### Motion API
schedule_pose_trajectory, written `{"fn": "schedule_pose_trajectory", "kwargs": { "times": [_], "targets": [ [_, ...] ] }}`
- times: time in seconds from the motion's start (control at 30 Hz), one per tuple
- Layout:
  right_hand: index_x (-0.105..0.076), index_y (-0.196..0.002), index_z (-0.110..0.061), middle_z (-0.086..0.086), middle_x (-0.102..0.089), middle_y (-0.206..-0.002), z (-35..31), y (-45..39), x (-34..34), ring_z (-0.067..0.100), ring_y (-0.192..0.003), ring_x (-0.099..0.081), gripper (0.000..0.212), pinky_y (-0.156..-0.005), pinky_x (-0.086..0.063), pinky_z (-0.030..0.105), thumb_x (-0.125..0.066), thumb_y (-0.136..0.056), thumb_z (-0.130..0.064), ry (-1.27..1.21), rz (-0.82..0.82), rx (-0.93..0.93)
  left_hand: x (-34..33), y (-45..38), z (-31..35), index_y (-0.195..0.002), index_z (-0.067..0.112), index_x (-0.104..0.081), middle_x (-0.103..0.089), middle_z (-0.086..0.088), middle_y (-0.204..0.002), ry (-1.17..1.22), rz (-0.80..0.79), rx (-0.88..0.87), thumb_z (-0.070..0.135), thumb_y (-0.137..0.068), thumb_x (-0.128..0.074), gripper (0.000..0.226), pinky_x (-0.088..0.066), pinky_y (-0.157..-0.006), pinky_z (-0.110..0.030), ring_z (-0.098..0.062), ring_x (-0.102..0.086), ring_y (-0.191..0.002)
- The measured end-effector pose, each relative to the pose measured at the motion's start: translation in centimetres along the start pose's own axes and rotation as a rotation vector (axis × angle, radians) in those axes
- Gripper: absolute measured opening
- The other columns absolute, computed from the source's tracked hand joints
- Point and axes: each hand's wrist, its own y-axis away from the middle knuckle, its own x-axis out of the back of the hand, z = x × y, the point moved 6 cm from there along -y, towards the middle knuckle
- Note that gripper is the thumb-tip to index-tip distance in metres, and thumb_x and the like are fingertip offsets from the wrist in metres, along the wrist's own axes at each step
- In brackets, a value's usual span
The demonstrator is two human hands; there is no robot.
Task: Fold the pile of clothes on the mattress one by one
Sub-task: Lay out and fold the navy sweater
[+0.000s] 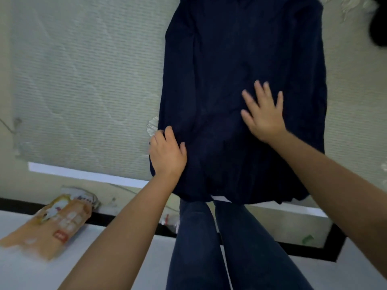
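A dark navy garment (240, 59) lies spread flat on the pale patterned mattress (83, 80), its lower hem hanging over the near edge. My left hand (167, 153) rests at the garment's lower left edge, fingers curled round the cloth there. My right hand (263, 114) lies flat on the middle of the garment, fingers spread and straight, a little blurred. The top of the garment runs out of the frame.
An orange and white plastic bag (52, 222) lies on the floor at the lower left. My legs in blue jeans (219, 248) stand against the mattress edge. A dark object (377, 24) sits at the top right corner. A small bottle (169, 221) lies by the frame.
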Motion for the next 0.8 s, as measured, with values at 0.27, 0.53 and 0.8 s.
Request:
{"fn": "schedule_pose_trajectory", "kwargs": {
  "times": [0.27,0.53,0.8],
  "targets": [
    [-0.042,-0.136,-0.009,0.022,-0.027,-0.147,-2.8,10.5,-5.3,0.043,-0.135,-0.024,0.055,-0.104,-0.016,0.063,-0.062,-0.086,-0.022,0.021,-0.151,-0.058,4.9,-2.2,-5.8,-0.105,-0.003,-0.056,-0.056,-0.025,-0.105,0.196,0.169,-0.042,0.011,-0.092,-0.046,0.021,-0.034,-0.072,-0.041,-0.038,-0.051,-0.095],
    [-0.027,-0.144,-0.015,0.013,-0.010,-0.154,-3.6,10.8,-5.2,0.030,-0.142,-0.006,0.059,-0.111,-0.004,0.053,-0.049,-0.092,-0.033,0.062,-0.199,-0.138,13.1,-7.7,-14.1,-0.128,-0.001,-0.040,-0.041,-0.025,-0.130,0.144,0.352,0.178,0.010,-0.091,-0.046,0.040,-0.031,-0.097,-0.042,-0.037,-0.040,-0.119],
    [-0.038,-0.130,0.014,0.034,-0.032,-0.139,0.1,17.1,-3.2,0.047,-0.127,-0.033,0.043,-0.106,-0.025,0.053,-0.048,-0.091,-0.001,-0.216,0.130,-0.557,1.9,2.0,-5.2,-0.131,0.002,-0.040,-0.044,-0.020,-0.128,0.129,-0.070,-0.196,0.030,-0.091,-0.051,0.051,-0.035,-0.091,-0.038,-0.033,-0.041,-0.115]
  ]
}}
